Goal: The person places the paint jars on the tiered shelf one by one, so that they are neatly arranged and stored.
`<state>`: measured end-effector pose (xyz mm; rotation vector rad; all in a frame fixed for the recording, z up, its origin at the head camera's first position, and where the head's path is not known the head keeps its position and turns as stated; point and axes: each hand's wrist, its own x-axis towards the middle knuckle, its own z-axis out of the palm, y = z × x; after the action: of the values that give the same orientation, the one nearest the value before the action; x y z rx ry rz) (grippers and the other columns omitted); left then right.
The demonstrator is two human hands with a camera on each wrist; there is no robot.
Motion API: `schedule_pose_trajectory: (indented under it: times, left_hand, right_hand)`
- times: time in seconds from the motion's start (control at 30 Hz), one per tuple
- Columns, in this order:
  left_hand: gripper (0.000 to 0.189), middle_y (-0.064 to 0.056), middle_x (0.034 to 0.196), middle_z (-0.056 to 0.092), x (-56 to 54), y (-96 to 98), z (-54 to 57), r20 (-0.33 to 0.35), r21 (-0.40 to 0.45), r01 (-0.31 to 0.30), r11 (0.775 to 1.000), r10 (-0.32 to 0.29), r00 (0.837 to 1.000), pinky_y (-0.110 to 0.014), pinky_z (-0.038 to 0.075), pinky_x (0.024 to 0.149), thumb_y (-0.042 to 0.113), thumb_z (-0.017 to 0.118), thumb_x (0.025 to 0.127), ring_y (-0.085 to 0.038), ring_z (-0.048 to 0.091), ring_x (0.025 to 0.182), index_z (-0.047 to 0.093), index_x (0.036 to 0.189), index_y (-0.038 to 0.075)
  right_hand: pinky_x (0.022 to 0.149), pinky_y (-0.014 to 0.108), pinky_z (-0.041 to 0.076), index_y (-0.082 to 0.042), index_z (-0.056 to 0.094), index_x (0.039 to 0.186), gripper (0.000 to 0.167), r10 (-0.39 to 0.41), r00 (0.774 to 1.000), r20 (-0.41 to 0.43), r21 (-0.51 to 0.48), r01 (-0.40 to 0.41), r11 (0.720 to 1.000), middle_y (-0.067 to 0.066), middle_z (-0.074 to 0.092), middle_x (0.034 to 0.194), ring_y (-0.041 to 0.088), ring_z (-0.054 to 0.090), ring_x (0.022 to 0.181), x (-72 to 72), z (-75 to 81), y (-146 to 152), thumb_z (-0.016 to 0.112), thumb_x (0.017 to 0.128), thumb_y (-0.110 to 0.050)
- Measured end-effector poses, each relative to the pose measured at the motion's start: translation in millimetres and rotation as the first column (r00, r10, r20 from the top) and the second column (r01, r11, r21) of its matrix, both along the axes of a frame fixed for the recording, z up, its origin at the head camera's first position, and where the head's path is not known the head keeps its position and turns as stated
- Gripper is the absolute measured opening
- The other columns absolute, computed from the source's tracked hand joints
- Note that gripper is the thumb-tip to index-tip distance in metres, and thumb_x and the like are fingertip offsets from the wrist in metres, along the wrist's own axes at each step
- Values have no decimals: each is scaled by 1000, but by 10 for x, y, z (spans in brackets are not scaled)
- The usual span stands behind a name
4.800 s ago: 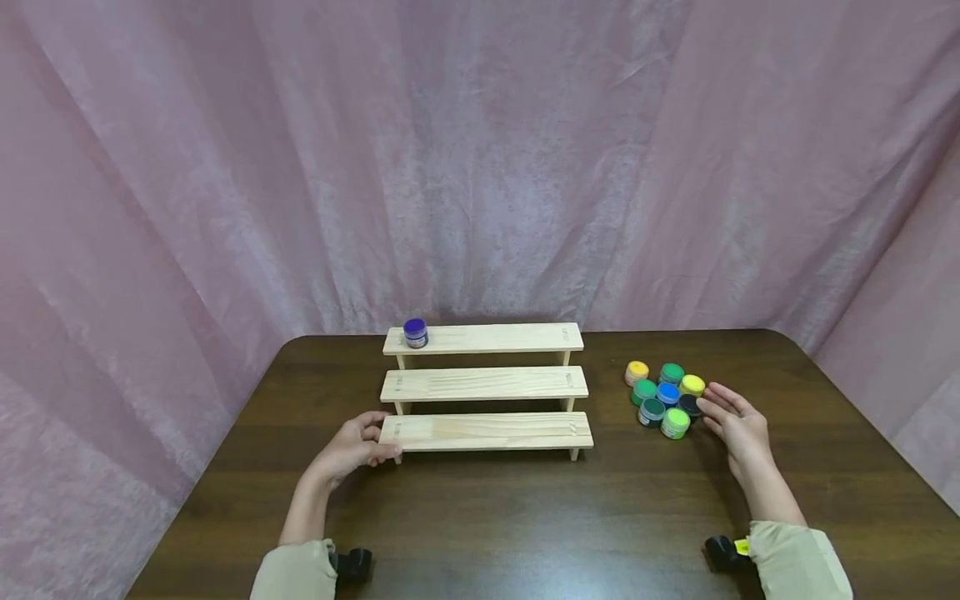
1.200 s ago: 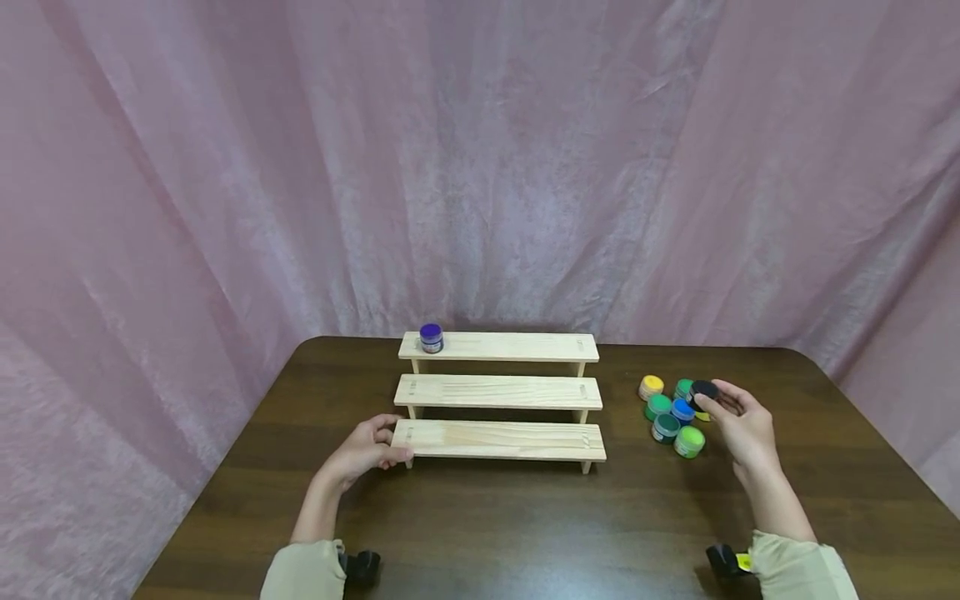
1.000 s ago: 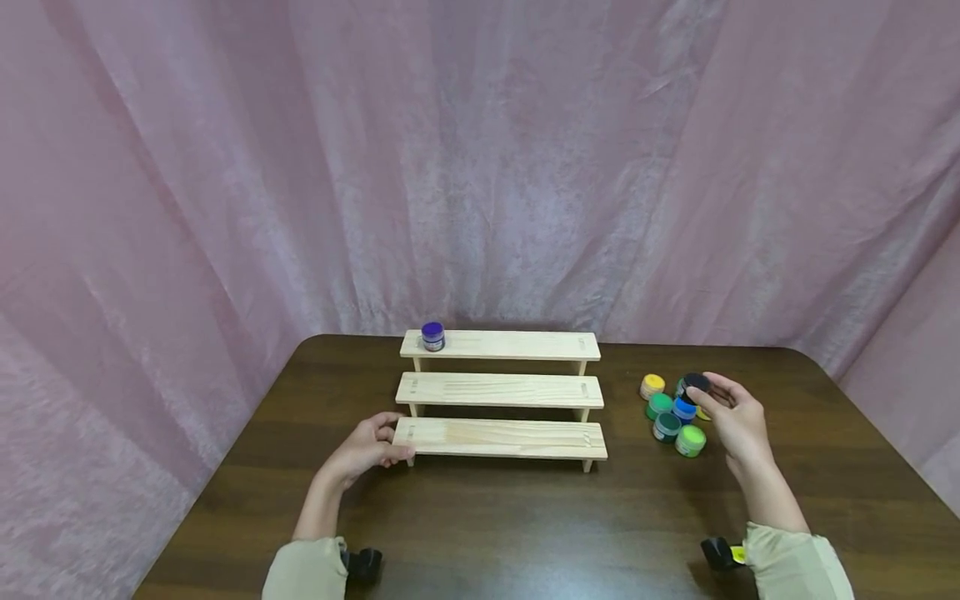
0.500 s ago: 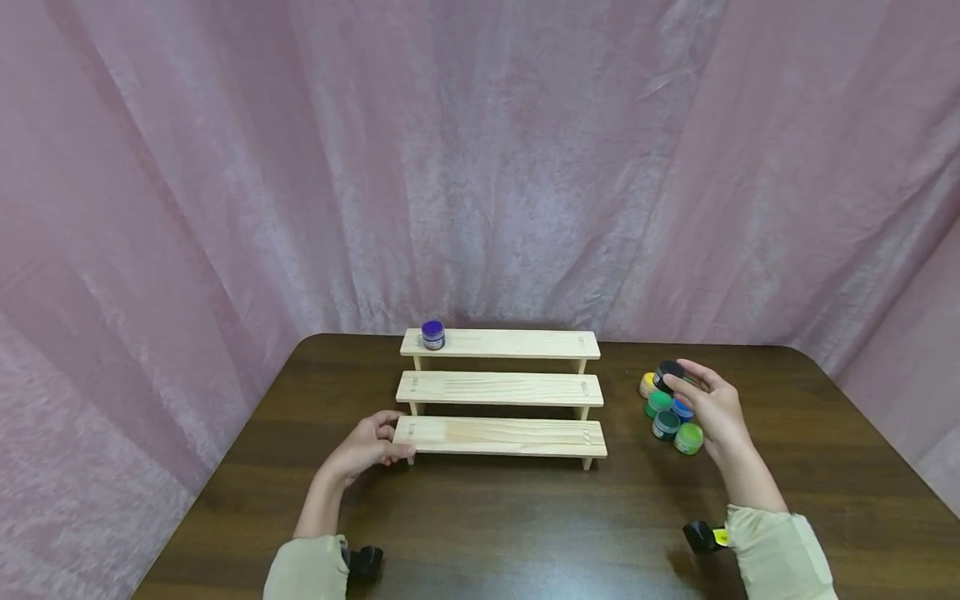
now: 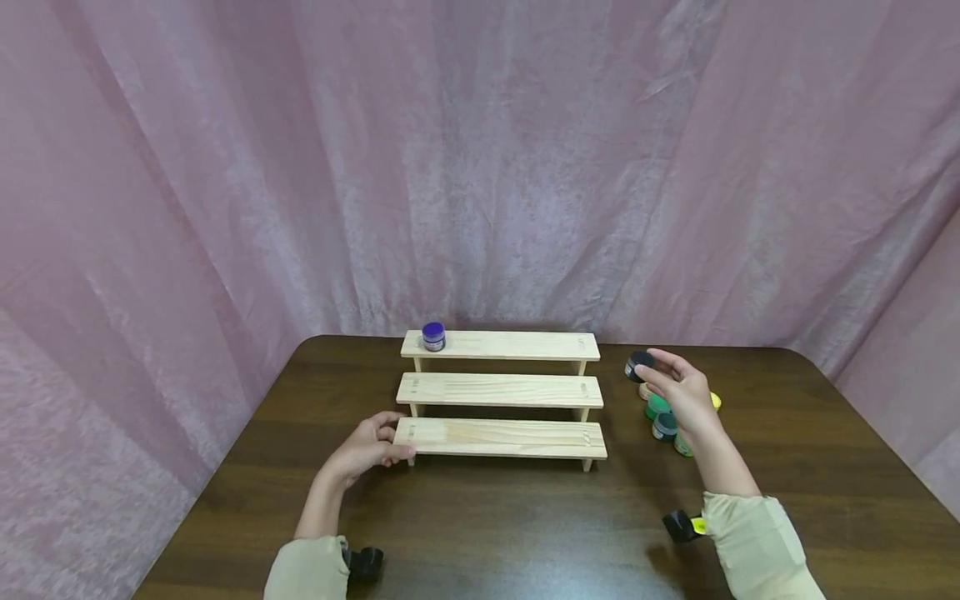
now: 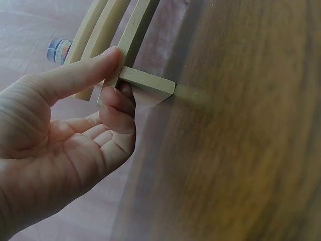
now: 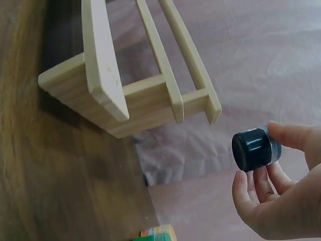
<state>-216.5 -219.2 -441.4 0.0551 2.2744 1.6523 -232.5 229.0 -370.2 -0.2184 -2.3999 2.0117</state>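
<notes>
1. Your right hand (image 5: 684,392) pinches a black-lidded jar (image 5: 639,366) between thumb and fingertips. You have it raised off the worktop (image 5: 487,525), just beyond the right end of the stand, slightly tilted.
2. That jar is a short, squat cylinder with a smooth, glossy lid; the lid is on, and you cannot tell what is inside.
3. Your left hand (image 5: 365,448) grips the left end of the lowest board (image 5: 500,437), thumb on top, fingers curled beneath.
4. On the left part of the top board (image 5: 517,344), you have a purple-lidded jar (image 5: 433,337) standing upright, closed, with a label on its side.
5. Below your right hand, more small round jars stand close together: a green-lidded jar (image 5: 656,406), a dark-green-lidded jar (image 5: 664,427), a light-green jar (image 5: 683,444) partly behind your wrist, a yellow-lidded jar (image 5: 716,402) showing at its far side, and an orange-yellow jar (image 5: 644,391) mostly hidden.
6. The wooden stand (image 5: 500,389) before you has three flat, pale boards rising in steps, with visible grain; your right wrist view shows its side support (image 7: 150,113).
7. The worktop is dark brown with streaky wood grain and a soft sheen; behind it hangs a pink curtain (image 5: 480,167), crushed-looking and folded.
</notes>
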Motion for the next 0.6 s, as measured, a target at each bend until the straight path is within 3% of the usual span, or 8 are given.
schedule_pose_trajectory:
  times: [0.2, 0.43, 0.6]
  left_hand:
    - [75, -4, 84, 63, 4, -1, 0, 2, -2, 1, 1000, -1, 1000, -27, 44, 63, 5, 72, 83, -15, 51, 69, 31, 143, -12]
    - [74, -3, 83, 62, -1, -9, -3, 0, 10, 1, 1000, -1, 1000, -26, 44, 62, 5, 72, 83, -14, 52, 69, 31, 143, -12]
    - [74, -3, 83, 63, 3, -11, 2, -5, 10, 4, 1000, -4, 1000, -25, 43, 62, 5, 72, 82, -14, 52, 68, 32, 143, -12]
  right_hand:
    - [85, 9, 47, -7, 31, 152, 71, 11, 1000, 24, 54, -12, 998, 1, 43, 134, -10, 52, 94, -42, 51, -130, 62, 95, -35]
    - [83, 15, 45, -11, 33, 152, 70, 25, 999, 35, 68, -27, 997, -7, 44, 127, -4, 52, 96, -75, 102, -260, 62, 94, -39]
    - [86, 11, 46, -9, 33, 151, 67, 50, 999, 7, 41, -50, 998, 0, 44, 134, -5, 51, 100, -122, 120, -329, 61, 95, -33]
